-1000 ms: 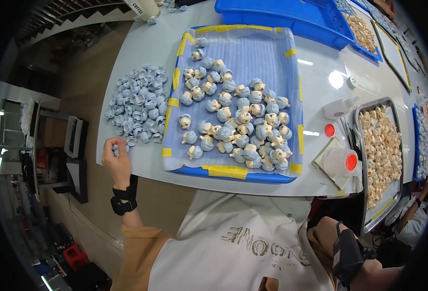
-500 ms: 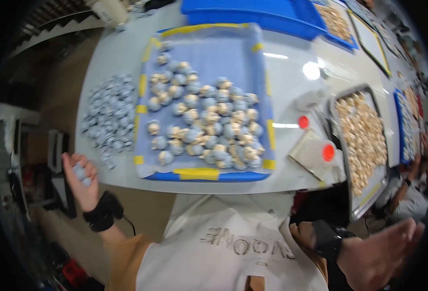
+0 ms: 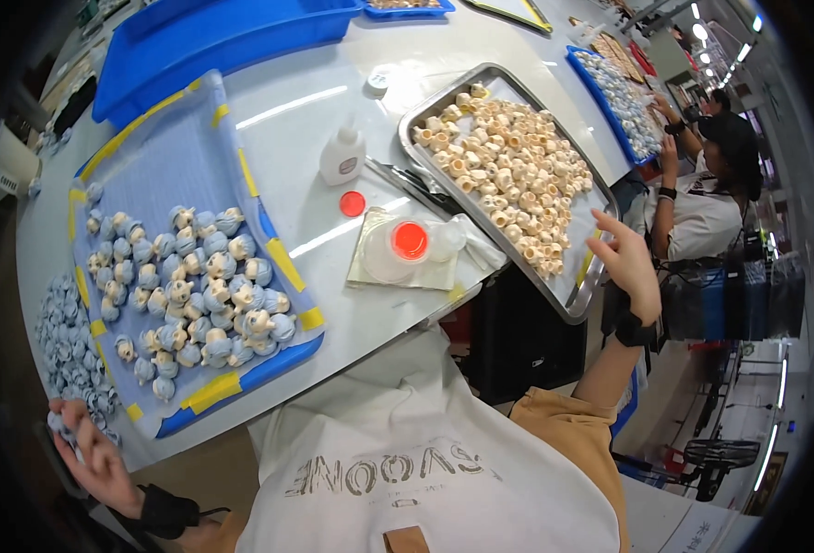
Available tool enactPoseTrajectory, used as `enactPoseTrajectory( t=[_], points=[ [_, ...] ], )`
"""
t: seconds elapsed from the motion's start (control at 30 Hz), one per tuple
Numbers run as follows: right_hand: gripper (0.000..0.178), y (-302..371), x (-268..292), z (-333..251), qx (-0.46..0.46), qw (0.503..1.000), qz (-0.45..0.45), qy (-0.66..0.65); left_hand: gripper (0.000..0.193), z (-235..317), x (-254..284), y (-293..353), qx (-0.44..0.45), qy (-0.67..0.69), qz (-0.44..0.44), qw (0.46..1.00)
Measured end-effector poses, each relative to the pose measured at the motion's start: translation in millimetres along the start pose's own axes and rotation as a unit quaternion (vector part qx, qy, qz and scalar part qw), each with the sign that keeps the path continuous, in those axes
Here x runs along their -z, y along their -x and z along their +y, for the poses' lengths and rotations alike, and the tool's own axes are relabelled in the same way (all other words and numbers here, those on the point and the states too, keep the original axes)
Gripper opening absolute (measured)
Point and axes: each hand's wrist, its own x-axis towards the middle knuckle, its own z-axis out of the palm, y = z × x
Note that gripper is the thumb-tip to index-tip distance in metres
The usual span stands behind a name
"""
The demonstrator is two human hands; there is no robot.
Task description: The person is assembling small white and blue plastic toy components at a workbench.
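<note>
My left hand (image 3: pixel 105 459) is at the lower left, by the table edge. Its fingers are curled round a few small light-blue moulded pieces (image 3: pixel 59 424), partly hidden by the fingers. Just beyond it lies a heap of similar light-blue pieces (image 3: pixel 68 343). My right hand (image 3: pixel 626 267) is over the near right edge of a metal tray (image 3: pixel 568 309), with fingers apart and nothing in them. Small cream-coloured hollow doll-head parts (image 3: pixel 518 175) fill much of that tray. A cloth-lined blue tray (image 3: pixel 163 120) holds several small heads in cream and light blue.
Between the trays stand a white squeeze bottle (image 3: pixel 343 157), a red cap (image 3: pixel 352 204) and a jar with a red opening (image 3: pixel 409 241) on a folded cloth (image 3: pixel 361 263). A large blue bin (image 3: pixel 223 46) is at the back. Another person (image 3: pixel 707 198) works at the right.
The view has swung right, so the trays appear further left. My right hand has come up from the lower right to the metal tray's edge. My left hand still holds blue pieces.
</note>
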Motion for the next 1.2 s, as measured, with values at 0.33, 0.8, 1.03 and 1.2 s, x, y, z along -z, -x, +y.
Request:
enactPoseTrajectory(
  t=[0.33, 0.8, 1.03, 1.2],
  points=[
    [0.031, -107, -34, 57, 0.101, 0.989, 0.103, 0.024, 0.027, -174, -34, -59, 0.260, -0.122, -0.011, 0.958],
    [0.022, 54, -17, -156, 0.374, 0.874, 0.169, -0.260, 0.029, -197, -40, -71, 0.261, -0.297, 0.010, 0.919],
    [0.035, 100, -73, -252, 0.453, 0.774, -0.034, -0.441, 0.024, -210, -48, -66, 0.214, -0.492, 0.011, 0.844],
    [0.037, 99, -85, -258, 0.438, 0.800, 0.010, -0.410, 0.030, -209, -39, -59, 0.198, -0.378, -0.004, 0.904]
  ],
)
